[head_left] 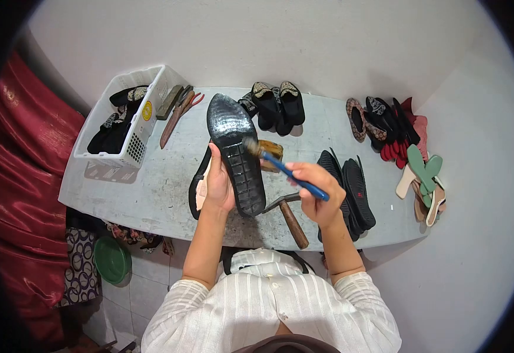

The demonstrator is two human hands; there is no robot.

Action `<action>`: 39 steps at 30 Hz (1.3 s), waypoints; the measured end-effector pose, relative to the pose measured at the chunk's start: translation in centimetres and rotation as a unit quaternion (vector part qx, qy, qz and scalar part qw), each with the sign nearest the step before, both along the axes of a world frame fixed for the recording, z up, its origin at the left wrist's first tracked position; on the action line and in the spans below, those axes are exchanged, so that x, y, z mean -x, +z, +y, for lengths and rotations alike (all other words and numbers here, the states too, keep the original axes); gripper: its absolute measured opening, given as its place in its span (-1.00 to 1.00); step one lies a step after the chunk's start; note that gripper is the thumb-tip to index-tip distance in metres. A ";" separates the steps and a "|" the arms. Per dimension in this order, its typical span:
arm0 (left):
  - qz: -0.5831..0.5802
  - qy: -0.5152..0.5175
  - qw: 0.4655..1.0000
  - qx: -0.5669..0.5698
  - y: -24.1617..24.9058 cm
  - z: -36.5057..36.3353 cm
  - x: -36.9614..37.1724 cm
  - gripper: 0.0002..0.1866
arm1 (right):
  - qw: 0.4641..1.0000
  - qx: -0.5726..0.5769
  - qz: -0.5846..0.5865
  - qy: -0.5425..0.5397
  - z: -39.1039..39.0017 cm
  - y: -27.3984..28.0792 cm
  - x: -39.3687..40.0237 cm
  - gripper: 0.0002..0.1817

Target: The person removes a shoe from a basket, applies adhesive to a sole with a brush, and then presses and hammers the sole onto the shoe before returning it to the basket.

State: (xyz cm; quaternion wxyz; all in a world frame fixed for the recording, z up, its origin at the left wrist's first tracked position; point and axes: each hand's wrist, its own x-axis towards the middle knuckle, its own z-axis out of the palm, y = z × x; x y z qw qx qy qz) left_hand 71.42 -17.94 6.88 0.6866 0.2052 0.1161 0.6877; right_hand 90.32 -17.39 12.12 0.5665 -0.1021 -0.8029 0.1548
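Note:
My left hand (pixel 219 183) grips a black shoe (pixel 243 176) by its side, with the underside turned up. The front part of that underside shines as if wet. In my right hand (pixel 317 191) is a brush (pixel 295 172) with a blue handle, and its bristles are at the middle of the shoe's underside. A yellow-brown container (pixel 272 154) stands partly hidden behind the brush. Below the shoe's edge, a hammer (pixel 293 223) with a wooden handle lies on the table. Another dark shoe piece with a pale lining (pixel 200 191) is partly covered by my left hand.
A white basket (pixel 124 144) holding black shoes stands at the left, beside pliers (pixel 194 101) and other hand tools. Finished-looking slippers (pixel 277 106) sit at the back. Black soles (pixel 357 194) lie right of my right hand, with green insoles (pixel 424 167) beyond, on the grey table (pixel 151 203).

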 end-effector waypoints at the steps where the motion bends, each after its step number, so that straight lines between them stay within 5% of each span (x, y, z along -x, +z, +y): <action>1: 0.000 0.000 1.000 0.000 -0.3 0.1 0.3 -0.32 | 0.999 0.029 0.025 -0.015 0.2 0.1 0.0 -0.73; 3: -0.009 -0.048 0.996 -0.076 -0.2 0.2 0.9 -0.35 | 0.999 -0.017 0.003 -0.032 0.3 0.6 -0.1 -0.74; 4: -0.028 -0.004 1.000 0.003 0.7 -0.1 0.4 -0.38 | 0.999 -0.022 -0.019 -0.015 0.1 0.6 -0.1 -0.72; 11: -0.014 0.076 0.995 -0.056 0.6 0.9 1.0 -0.37 | 0.995 -0.075 -0.069 0.016 -1.5 -0.8 0.5 -0.71; 18: -0.012 0.021 0.997 -0.067 0.2 0.6 1.3 -0.27 | 0.990 0.108 0.092 0.000 -1.5 -1.1 0.2 -0.84; 29: -0.015 0.054 0.997 -0.048 0.6 0.5 1.2 -0.21 | 0.991 0.035 -0.042 -0.121 -2.0 -1.6 0.7 -0.81; 35: -0.017 0.073 0.997 -0.037 1.2 0.3 0.7 -0.19 | 0.994 0.041 0.075 -0.072 -1.4 -0.7 2.3 -0.86; 39: -0.001 0.070 0.997 -0.029 0.3 0.6 1.5 -0.19 | 0.994 0.033 0.037 -0.099 -1.6 -1.3 2.3 -0.86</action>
